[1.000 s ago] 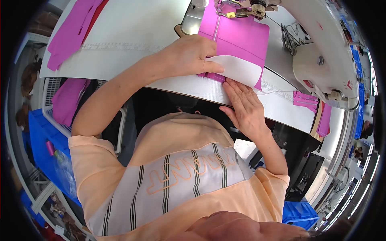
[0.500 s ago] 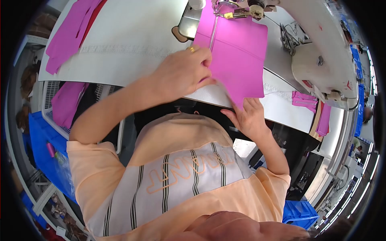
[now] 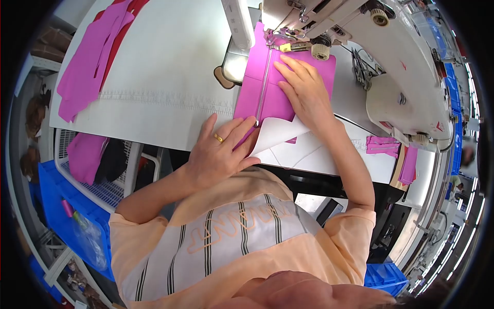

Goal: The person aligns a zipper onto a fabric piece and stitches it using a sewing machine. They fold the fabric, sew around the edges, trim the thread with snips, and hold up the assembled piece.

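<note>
A pink fabric piece lies under the needle area of the sewing machine. A zipper runs lengthwise along it, its slider at the near end. My left hand, with a ring on one finger, rests with fingers spread at the near left edge, fingertips beside the slider. My right hand lies flat on the pink fabric, fingers stretched towards the presser foot. Between my hands the near part of the fabric is folded back, showing its white underside.
More pink pieces lie over red ones at the table's left. A white basket holding pink and black fabric stands below, beside a blue bin. Small pink zippered pieces lie on the right.
My right hand has moved from the fabric's near corner up onto its surface. My left hand has moved down and left, its fingers now spread. The near part has folded over, white side up.
</note>
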### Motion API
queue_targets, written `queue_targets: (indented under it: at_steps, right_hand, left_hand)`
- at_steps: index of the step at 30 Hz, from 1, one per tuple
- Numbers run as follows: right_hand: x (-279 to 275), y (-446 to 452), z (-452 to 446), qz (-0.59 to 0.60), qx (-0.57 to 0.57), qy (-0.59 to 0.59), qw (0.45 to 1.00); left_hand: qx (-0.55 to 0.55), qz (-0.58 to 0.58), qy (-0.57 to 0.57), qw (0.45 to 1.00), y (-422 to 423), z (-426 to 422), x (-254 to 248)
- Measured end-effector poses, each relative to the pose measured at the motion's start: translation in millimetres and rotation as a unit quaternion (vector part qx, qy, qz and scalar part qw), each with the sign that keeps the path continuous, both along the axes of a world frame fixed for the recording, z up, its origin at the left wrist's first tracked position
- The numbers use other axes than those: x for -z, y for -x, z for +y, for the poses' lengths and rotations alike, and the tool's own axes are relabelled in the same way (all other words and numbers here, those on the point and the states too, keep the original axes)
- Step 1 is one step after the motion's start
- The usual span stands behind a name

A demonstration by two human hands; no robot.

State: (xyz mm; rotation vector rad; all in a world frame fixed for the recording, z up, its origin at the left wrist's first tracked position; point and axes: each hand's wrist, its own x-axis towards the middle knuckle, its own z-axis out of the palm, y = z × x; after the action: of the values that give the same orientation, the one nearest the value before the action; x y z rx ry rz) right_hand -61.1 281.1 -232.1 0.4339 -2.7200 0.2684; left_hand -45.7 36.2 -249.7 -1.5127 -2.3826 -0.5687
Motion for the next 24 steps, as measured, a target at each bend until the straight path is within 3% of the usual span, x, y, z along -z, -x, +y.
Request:
queue_targets:
  at_steps: [8, 14, 24]
  right_hand:
    - [-5, -4, -8, -0.05, -0.007, -0.036, 0.998]
    - [-20, -74, -33, -0.177, -0.052, -0.011, 0.983]
    - [-16, -79, -44, -0.088, -0.06, 0.023, 0.994]
  left_hand:
    - [0.012, -0.015, -0.005, 1.0, -1, -3, 4]
    - [0.005, 0.006, 0.009, 1.0, -7, -7, 8]
    - [0.02, 0.014, -0.033, 0.999, -4, -12, 12]
